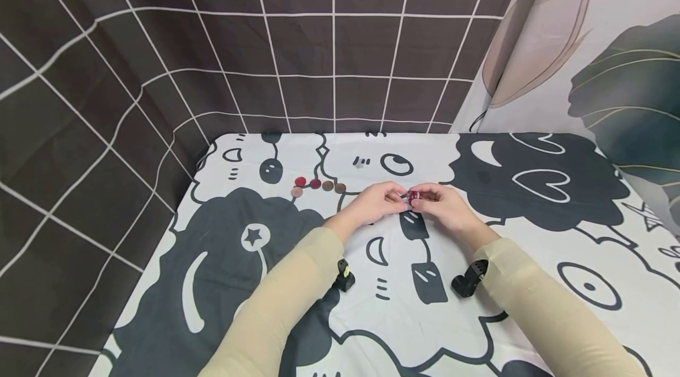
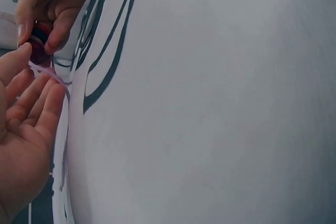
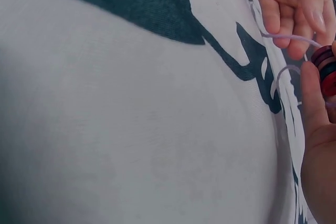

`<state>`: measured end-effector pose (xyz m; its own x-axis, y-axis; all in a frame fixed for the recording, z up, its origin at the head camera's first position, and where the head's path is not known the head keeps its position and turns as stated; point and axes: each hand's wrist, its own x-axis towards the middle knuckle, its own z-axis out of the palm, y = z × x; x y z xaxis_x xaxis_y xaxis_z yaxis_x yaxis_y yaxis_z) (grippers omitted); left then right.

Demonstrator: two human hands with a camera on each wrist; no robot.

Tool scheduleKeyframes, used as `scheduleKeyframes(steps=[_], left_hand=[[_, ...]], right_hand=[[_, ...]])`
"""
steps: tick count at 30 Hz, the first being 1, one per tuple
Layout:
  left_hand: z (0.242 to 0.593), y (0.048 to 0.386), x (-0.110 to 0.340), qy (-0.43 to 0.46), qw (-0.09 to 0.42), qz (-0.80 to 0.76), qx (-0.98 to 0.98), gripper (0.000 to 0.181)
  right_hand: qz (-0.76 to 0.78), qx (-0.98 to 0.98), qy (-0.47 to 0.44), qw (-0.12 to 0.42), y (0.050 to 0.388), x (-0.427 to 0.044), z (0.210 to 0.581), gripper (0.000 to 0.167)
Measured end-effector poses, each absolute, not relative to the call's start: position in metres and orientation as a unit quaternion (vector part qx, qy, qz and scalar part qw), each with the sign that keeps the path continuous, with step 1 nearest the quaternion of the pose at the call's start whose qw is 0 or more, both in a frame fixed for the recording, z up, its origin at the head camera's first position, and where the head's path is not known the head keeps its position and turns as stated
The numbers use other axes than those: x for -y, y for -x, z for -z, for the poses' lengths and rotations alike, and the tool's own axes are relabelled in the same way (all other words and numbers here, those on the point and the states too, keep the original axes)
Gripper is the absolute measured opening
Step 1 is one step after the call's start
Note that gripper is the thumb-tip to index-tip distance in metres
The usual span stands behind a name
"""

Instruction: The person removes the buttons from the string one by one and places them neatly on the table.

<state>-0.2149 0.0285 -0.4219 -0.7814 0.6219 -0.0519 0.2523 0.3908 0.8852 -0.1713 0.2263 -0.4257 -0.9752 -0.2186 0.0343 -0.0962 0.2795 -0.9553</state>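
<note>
Both hands meet over the patterned cloth in the head view. My right hand [image 1: 448, 209] grips a small stack of round flat discs [image 3: 328, 77], in dark red, red, brownish and near-black shades. A thin pale purple cord [image 3: 294, 38] runs from the stack. My left hand [image 1: 374, 203] pinches at the cord and the near side of the stack between thumb and fingertips. In the left wrist view its other fingers spread below the cord [image 2: 47, 70], and the dark red disc [image 2: 39, 52] sits between both hands. Fingers hide part of the stack.
Several loose discs lie left of the hands, among them a red disc [image 1: 300, 181], a pinkish disc [image 1: 296, 192] and a brown disc [image 1: 340, 188]. A black-and-white cartoon cloth [image 1: 372, 318] covers the surface. A dark gridded curtain [image 1: 297, 46] hangs behind and at left.
</note>
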Motion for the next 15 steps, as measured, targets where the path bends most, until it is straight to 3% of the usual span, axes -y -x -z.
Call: scheduleKeyframes(steps=[15], left_hand=[[0.4194, 0.2138, -0.0318, -0.278, 0.18, -0.48, -0.813, 0.034]], right_hand=[[0.628, -0.77, 0.091, 0.069, 0.172, -0.2244, 0.4287, 0.045]])
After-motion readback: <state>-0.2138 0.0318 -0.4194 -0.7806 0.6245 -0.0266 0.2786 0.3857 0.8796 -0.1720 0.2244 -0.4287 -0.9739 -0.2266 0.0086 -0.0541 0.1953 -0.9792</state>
